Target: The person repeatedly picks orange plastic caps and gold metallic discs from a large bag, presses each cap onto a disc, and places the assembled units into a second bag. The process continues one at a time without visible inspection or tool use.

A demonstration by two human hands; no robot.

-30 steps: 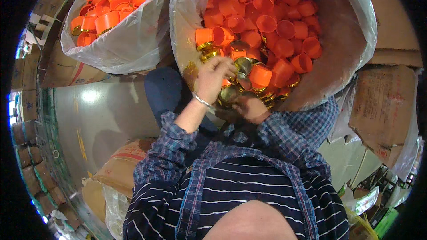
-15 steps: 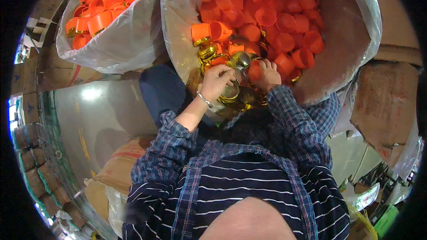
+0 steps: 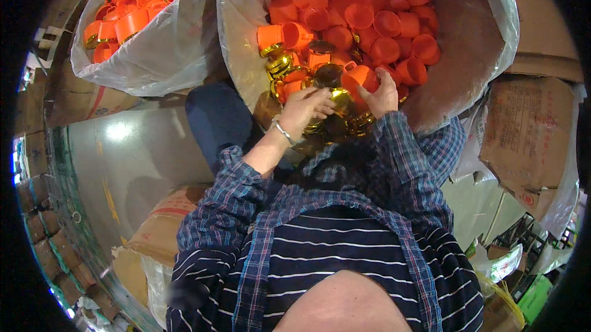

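My right hand (image 3: 385, 93) grips an orange plastic cup (image 3: 362, 78) from its right side, thumb and fingers closed on it. Just left of it, the fingers of my left hand (image 3: 306, 109) are curled together at the edge of a shiny gold cap (image 3: 340, 99), which they seem to pinch. Both hands are close together over the near side of a large bag. Beneath them lie several loose gold caps (image 3: 279, 65), round and shallow. Farther back, many plain orange cups (image 3: 385, 51) are heaped inside the bag.
The big clear-plastic-lined bag (image 3: 500, 9) has a raised rim around the cups. At the upper left stands a second plastic bag (image 3: 161, 64) of orange cups with gold bottoms. Cardboard (image 3: 523, 141) leans at the right; a brown sack (image 3: 166, 224) sits at lower left.
My right hand has lifted the orange cup and turned it up toward my left hand. My left hand has shifted slightly, and a gold cap now shows at its fingertips. The view moved a little.
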